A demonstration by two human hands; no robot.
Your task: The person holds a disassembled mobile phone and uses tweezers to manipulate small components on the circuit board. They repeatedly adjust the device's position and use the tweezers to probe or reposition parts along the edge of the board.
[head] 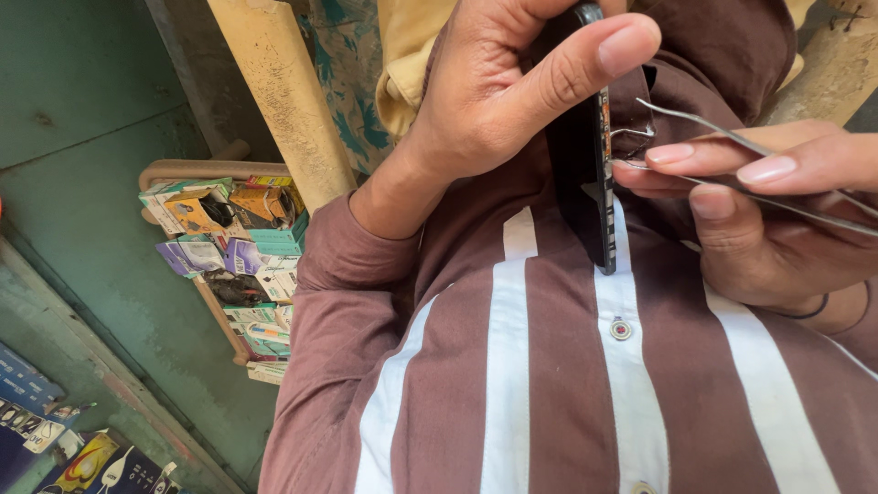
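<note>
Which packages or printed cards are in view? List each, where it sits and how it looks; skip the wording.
Small cartons: a heap on a wooden rack at left, flat boxes in green, orange, purple and white.
Carded packs: bottom left corner, dark blue and yellow cards.
Blue card: far left edge, flat, dark blue.
No screen face shows; the phone in the left hand is edge-on.

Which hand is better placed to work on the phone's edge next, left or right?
Right, probably. The right hand holds the metal tweezers, tips already at the exposed edge of the black phone. The left hand is taken up in a grip around the phone, steadying it.
</note>
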